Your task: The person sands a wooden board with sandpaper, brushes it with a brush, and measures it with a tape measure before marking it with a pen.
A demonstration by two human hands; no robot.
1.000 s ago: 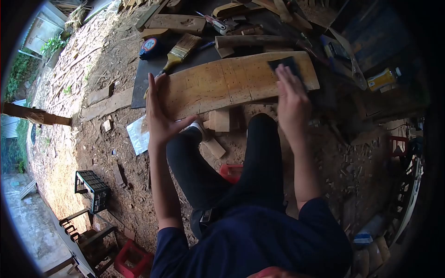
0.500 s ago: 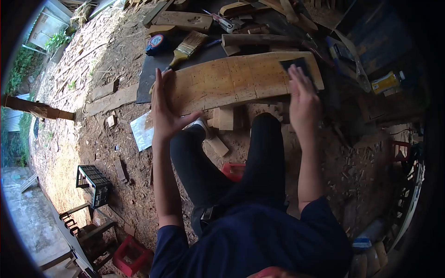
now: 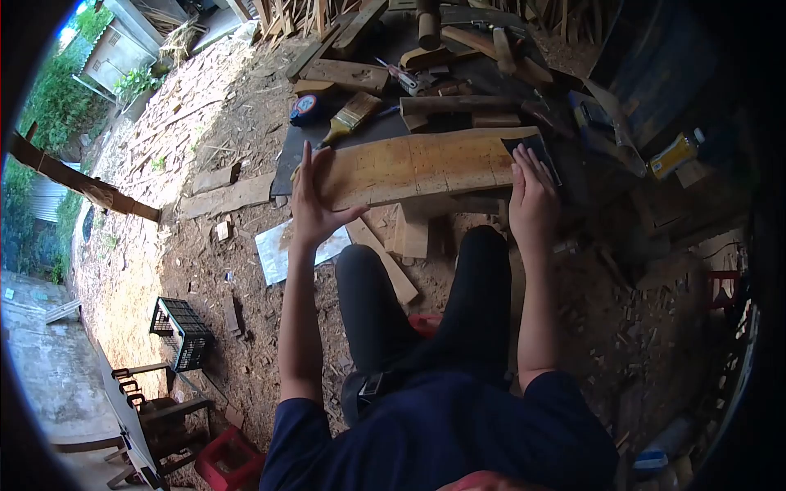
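Note:
A long, slightly curved wooden board point(image 3: 409, 168), yellow-brown with dark specks and thin cross lines, lies across the front of the dark work table. At its left end is my left hand point(image 3: 313, 209), fingers upright along the end and thumb stretched out by the near edge. My right hand point(image 3: 534, 196) is at the other end, its straight fingers pressing a black piece of sandpaper point(image 3: 512, 146) against the board. Part of the sandpaper is hidden under those fingers.
Behind the board lie a paintbrush point(image 3: 354, 114), a blue tape measure point(image 3: 304, 108) and several wood pieces point(image 3: 352, 75). A yellow bottle point(image 3: 673, 157) stands to the right. Wood scraps, a black crate point(image 3: 182, 334) and a red stool point(image 3: 229, 460) are on the ground.
The view has shifted, so the board and table appear lower. My right hand stays at the board's right end with the sandpaper, and my left hand stays at the left end.

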